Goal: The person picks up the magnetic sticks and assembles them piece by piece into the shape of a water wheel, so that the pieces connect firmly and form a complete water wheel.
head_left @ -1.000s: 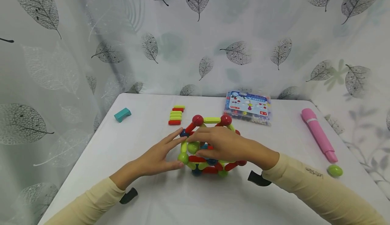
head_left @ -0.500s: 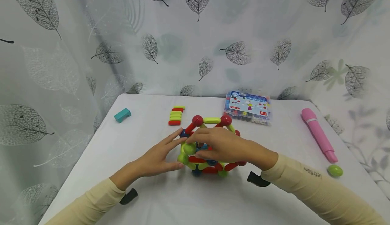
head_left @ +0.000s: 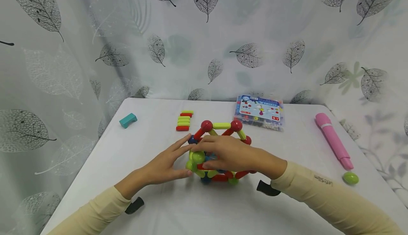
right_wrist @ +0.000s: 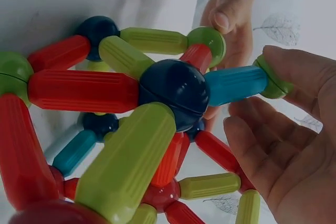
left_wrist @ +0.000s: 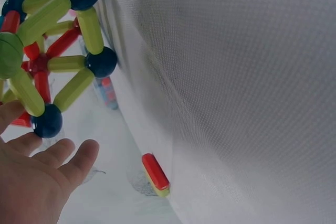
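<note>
A frame of red, green and blue rods joined by balls (head_left: 223,150) stands mid-table. My right hand (head_left: 229,153) reaches over it from the right. Its fingers curl onto a green ball (head_left: 198,156) at the frame's left side. In the right wrist view that green ball (right_wrist: 273,77) caps a blue rod (right_wrist: 236,83) under my fingertip, and the thumb lies just below. My left hand (head_left: 169,160) lies flat with straight fingers against the frame's left corner. Its thumb touches another green ball (right_wrist: 210,40). The left wrist view shows its fingers (left_wrist: 58,156) beside a dark blue ball (left_wrist: 47,121).
A teal block (head_left: 128,119) lies far left and a stack of green and red rods (head_left: 184,120) behind the frame. A clear parts box (head_left: 259,112) sits at the back, a pink cylinder (head_left: 333,140) and a green half-ball (head_left: 350,177) at right. A leaf-print curtain surrounds the white table (head_left: 153,206).
My right hand has shifted the green ball slightly left and down, closer to the frame's left corner. The left hand has stayed in place.
</note>
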Demonstrator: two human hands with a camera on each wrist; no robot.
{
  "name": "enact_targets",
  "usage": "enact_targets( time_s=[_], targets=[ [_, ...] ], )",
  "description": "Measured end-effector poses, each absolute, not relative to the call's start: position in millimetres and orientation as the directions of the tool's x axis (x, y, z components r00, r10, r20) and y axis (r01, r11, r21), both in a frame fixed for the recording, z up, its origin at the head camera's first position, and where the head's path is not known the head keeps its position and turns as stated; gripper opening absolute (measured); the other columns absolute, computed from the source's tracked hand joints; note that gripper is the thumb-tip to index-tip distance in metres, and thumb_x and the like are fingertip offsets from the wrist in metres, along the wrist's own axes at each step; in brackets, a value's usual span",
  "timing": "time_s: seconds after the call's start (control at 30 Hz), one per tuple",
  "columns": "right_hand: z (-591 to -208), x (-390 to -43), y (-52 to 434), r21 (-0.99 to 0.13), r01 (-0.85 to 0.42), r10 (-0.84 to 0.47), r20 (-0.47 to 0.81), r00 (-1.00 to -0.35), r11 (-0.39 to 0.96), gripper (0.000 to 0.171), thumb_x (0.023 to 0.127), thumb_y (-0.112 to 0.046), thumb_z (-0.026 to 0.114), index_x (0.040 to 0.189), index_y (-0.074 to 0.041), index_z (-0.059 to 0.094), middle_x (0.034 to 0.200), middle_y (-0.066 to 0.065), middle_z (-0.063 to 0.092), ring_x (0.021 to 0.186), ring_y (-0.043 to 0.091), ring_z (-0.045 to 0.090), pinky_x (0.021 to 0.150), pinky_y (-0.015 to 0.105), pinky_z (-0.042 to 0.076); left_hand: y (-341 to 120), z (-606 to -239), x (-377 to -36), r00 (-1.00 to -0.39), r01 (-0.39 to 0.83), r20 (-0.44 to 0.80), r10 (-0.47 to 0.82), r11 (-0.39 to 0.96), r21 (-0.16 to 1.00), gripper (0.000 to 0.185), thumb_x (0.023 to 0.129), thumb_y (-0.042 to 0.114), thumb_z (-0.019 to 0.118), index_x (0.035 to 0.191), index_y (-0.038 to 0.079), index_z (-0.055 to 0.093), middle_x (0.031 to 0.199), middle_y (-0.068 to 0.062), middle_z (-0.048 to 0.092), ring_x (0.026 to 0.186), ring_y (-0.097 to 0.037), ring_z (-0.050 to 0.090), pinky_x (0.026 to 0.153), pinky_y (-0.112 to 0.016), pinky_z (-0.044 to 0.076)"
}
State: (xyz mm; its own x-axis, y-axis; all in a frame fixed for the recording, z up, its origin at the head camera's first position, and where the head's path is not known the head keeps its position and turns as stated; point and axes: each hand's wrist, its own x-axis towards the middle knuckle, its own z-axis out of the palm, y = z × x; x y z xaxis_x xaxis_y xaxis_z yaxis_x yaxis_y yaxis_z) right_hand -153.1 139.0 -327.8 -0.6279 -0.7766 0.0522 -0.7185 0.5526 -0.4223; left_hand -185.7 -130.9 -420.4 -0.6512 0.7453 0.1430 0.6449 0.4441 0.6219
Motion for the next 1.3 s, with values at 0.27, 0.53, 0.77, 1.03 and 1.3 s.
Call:
enact_targets(
  time_s=[0.27,0.53,0.77,1.03,1.3],
  targets=[
    [-329.5,-153.1,137.9,-0.425,-0.691,-0.763,0.0,-0.646,0.585,0.06,0.091,-0.026,0.079,0.146,-0.021,0.056,0.129,-0.005,0.069,0.112,0.01,0.067,0.092,0.026,0.056,-130.5,-419.8,-185.5,-0.658,0.64,0.136,0.741,0.454,0.62,0.078,0.09,0.05,0.074,0.157,0.028,0.04,0.171,0.004,0.015,0.154,-0.026,0.026,0.112,-0.054,0.042],
    [-333.2,-153.2,142.1,-0.427,-0.701,-0.768,0.02,-0.64,0.572,0.064,0.09,-0.023,0.08,0.149,-0.019,0.053,0.133,-0.004,0.067,0.116,0.011,0.065,0.094,0.026,0.055,-130.5,-419.1,-185.0,-0.655,0.643,0.138,0.743,0.452,0.618,0.078,0.091,0.047,0.074,0.158,0.028,0.039,0.171,0.003,0.015,0.154,-0.026,0.026,0.112,-0.054,0.041],
    [-332.4,-152.3,147.1,-0.46,-0.677,-0.748,0.04,-0.662,0.575,0.065,0.09,-0.019,0.08,0.149,-0.019,0.053,0.13,-0.005,0.067,0.105,0.008,0.065,0.088,0.025,0.057,-129.9,-418.0,-184.7,-0.652,0.647,0.138,0.746,0.452,0.614,0.078,0.091,0.047,0.074,0.158,0.031,0.038,0.171,0.003,0.014,0.154,-0.027,0.026,0.112,-0.056,0.041],
    [-331.4,-152.6,150.3,-0.47,-0.687,-0.753,0.068,-0.654,0.554,0.065,0.09,-0.017,0.08,0.149,-0.017,0.053,0.124,-0.005,0.067,0.097,0.009,0.062,0.085,0.032,0.059,-129.7,-417.2,-184.5,-0.652,0.647,0.14,0.745,0.451,0.615,0.078,0.092,0.049,0.073,0.158,0.037,0.035,0.171,0.004,0.013,0.154,-0.028,0.025,0.112,-0.059,0.04],
    [-334.8,-152.4,150.6,-0.488,-0.675,-0.751,0.058,-0.657,0.553,0.067,0.091,-0.017,0.079,0.151,-0.021,0.05,0.12,-0.005,0.068,0.103,0.009,0.064,0.086,0.027,0.058,-130.0,-417.2,-184.0,-0.651,0.644,0.137,0.747,0.447,0.62,0.077,0.092,0.052,0.072,0.158,0.038,0.035,0.171,0.003,0.013,0.154,-0.029,0.025,0.112,-0.061,0.039]
  ],
)
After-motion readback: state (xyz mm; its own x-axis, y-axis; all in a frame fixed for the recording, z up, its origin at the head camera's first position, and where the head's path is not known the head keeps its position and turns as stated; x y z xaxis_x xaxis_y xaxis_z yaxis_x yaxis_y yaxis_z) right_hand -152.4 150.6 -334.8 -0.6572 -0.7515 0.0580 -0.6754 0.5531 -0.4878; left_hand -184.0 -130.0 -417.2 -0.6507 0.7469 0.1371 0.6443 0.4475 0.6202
